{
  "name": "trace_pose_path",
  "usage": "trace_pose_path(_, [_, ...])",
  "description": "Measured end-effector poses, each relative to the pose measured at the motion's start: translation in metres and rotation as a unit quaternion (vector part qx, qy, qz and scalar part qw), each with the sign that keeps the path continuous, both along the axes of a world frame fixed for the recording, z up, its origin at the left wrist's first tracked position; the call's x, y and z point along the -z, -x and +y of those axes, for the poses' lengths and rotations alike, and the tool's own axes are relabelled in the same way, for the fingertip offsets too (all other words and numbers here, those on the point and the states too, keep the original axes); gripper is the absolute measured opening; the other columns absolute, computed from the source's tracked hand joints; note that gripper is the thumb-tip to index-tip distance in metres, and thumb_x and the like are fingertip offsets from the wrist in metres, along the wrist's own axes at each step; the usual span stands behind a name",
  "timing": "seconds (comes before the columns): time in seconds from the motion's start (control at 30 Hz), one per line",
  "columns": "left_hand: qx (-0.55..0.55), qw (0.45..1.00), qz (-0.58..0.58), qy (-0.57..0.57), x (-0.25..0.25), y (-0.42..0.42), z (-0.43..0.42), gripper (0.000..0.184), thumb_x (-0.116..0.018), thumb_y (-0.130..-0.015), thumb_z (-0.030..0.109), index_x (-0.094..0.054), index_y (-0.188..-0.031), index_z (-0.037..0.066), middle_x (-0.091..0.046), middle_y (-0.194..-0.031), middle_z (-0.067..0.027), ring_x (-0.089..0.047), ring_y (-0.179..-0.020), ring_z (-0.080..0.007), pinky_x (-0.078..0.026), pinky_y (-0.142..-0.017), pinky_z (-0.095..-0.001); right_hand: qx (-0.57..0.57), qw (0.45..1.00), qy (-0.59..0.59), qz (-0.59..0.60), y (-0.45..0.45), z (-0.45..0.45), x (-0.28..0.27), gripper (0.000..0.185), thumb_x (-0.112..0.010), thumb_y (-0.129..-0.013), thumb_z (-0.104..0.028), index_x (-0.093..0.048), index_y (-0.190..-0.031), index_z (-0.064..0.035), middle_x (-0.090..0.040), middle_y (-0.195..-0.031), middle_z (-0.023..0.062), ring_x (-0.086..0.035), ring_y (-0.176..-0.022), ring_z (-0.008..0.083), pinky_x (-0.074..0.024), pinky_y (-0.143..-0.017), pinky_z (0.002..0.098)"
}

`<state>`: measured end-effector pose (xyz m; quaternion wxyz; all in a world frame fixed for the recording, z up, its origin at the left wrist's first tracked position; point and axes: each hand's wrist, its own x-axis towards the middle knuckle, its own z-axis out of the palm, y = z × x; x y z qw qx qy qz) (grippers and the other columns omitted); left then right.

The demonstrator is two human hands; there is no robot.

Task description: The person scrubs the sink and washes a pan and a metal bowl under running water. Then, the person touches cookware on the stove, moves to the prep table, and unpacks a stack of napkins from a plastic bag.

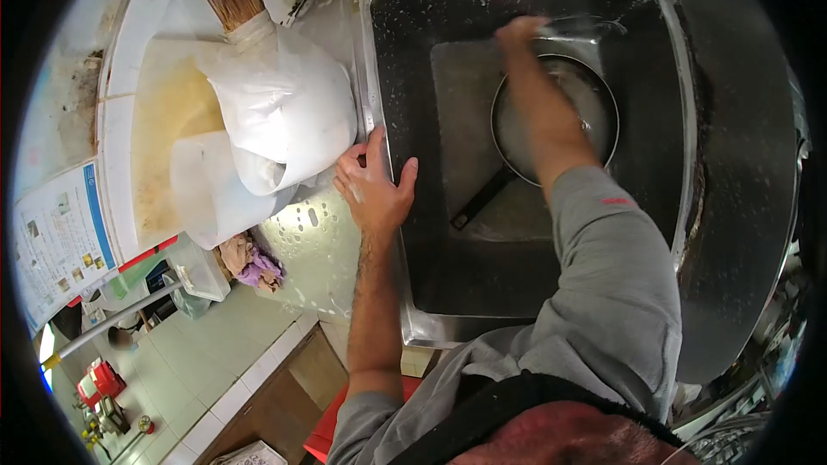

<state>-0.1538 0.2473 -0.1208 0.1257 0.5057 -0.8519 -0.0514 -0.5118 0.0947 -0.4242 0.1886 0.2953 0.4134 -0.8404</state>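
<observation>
No word or number can be read here: the printed sheet [62, 245] with the blue band [99, 215], at the left of the view, carries lines of text too small for reading, and the small red mark [617, 201] on the grey right sleeve [624, 267] is equally not legible.

A hand could pass between the round, black-handled metal pan [593, 108] and the left wall of the dark rectangular sink [491, 280]. The bare right forearm [553, 120] obstructs access from above.
</observation>
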Motion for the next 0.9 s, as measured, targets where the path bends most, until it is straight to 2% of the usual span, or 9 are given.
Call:
trace_pose_path(0.1, [-0.009,1.0,-0.005,-0.005,0.004,0.002,-0.001,0.064,-0.074,-0.068,0.033,-0.051,-0.125,0.017,-0.043,-0.107,-0.0161,-0.043,-0.101,-0.0337,-0.034,-0.09,-0.0469,-0.054,0.978,-0.001,-0.2,-0.109,-0.036,-0.07,0.089,-0.021,-0.082,-0.074,-0.011,-0.144,-0.0111,-0.015,-0.15,0.006,-0.018,-0.136,0.0271,-0.0144,-0.11,0.0482])
trace_pose_path(0.17, [-0.004,1.0,0.003,-0.006,0.001,0.004,0.0,0.064,-0.074,-0.067,0.033,-0.051,-0.125,0.017,-0.042,-0.107,-0.0161,-0.043,-0.101,-0.0338,-0.034,-0.09,-0.0472,-0.185,0.929,0.244,-0.209,-0.133,-0.017,-0.108,0.092,-0.021,-0.079,-0.076,-0.009,-0.145,-0.013,-0.011,-0.151,0.0038,-0.011,-0.138,0.0295,-0.0093,-0.11,0.0514])
trace_pose_path(0.33, [0.01,1.0,-0.004,0.0,0.001,0.0,0.001,0.065,-0.074,-0.068,0.032,-0.049,-0.126,0.017,-0.043,-0.106,-0.0154,-0.042,-0.102,-0.0338,-0.033,-0.089,-0.0468,-0.16,0.937,0.289,-0.112,-0.024,0.024,-0.109,0.086,-0.012,-0.082,-0.073,-0.014,-0.145,-0.0142,-0.02,-0.148,0.0099,-0.017,-0.136,0.0334,-0.01,-0.108,0.0557])
trace_pose_path(0.4, [0.022,0.999,-0.006,0.024,0.0,0.0,0.0,0.066,-0.074,-0.068,0.032,-0.049,-0.126,0.017,-0.043,-0.106,-0.0153,-0.042,-0.102,-0.0337,-0.033,-0.088,-0.0467,-0.169,0.972,0.164,0.021,0.041,0.097,-0.189,0.089,-0.018,-0.085,-0.07,-0.016,-0.142,-0.0019,-0.024,-0.144,0.0207,-0.029,-0.13,0.0389,-0.0256,-0.104,0.0554])
trace_pose_path(0.5, [0.032,0.999,0.001,0.028,-0.001,0.002,0.005,0.066,-0.074,-0.067,0.031,-0.048,-0.127,0.016,-0.043,-0.106,-0.0153,-0.042,-0.102,-0.0337,-0.033,-0.088,-0.0468,-0.095,0.978,-0.054,0.178,-0.001,0.074,-0.218,0.078,-0.028,-0.09,-0.053,-0.009,-0.141,0.0033,-0.016,-0.143,0.0277,-0.02,-0.131,0.0423,-0.0198,-0.107,0.0525])
trace_pose_path(0.57, [0.038,0.999,0.006,0.034,0.001,0.0,0.003,0.066,-0.073,-0.069,0.033,-0.048,-0.127,0.017,-0.044,-0.106,-0.0156,-0.042,-0.103,-0.034,-0.033,-0.09,-0.0471,-0.008,0.916,-0.254,0.311,-0.038,0.03,-0.238,0.072,-0.039,-0.094,-0.035,-0.003,-0.139,0.0084,-0.008,-0.142,0.0347,-0.01,-0.133,0.0456,-0.0141,-0.109,0.0497])
trace_pose_path(0.63, [0.043,0.998,0.006,0.04,0.005,-0.007,0.003,0.066,-0.073,-0.069,0.032,-0.048,-0.127,0.017,-0.044,-0.106,-0.0154,-0.042,-0.102,-0.0338,-0.032,-0.091,-0.0472,-0.115,0.916,-0.248,0.294,-0.091,0.022,-0.253,0.068,-0.034,-0.096,-0.029,0.002,-0.139,0.0077,0.0,-0.142,0.0362,-0.006,-0.134,0.0449,-0.0105,-0.11,0.0475])
trace_pose_path(0.77, [0.05,0.998,-0.008,0.026,-0.001,-0.009,0.005,0.067,-0.074,-0.068,0.032,-0.048,-0.128,0.017,-0.043,-0.107,-0.015,-0.041,-0.102,-0.0335,-0.032,-0.091,-0.0472,-0.008,0.919,-0.196,0.341,-0.034,0.04,-0.244,0.063,-0.034,-0.096,-0.028,-0.003,-0.14,0.007,-0.005,-0.142,0.0351,-0.012,-0.135,0.0416,-0.0144,-0.11,0.0464])
trace_pose_path(0.9, [0.028,0.999,-0.018,0.013,-0.002,0.006,0.004,0.066,-0.073,-0.068,0.031,-0.048,-0.128,0.018,-0.042,-0.11,-0.0157,-0.04,-0.104,-0.0337,-0.031,-0.09,-0.0479,0.099,0.977,-0.144,0.119,0.082,0.078,-0.178,0.058,-0.033,-0.097,-0.032,-0.021,-0.135,0.0095,-0.038,-0.131,0.0308,-0.046,-0.117,0.0367,-0.037,-0.099,0.0454])
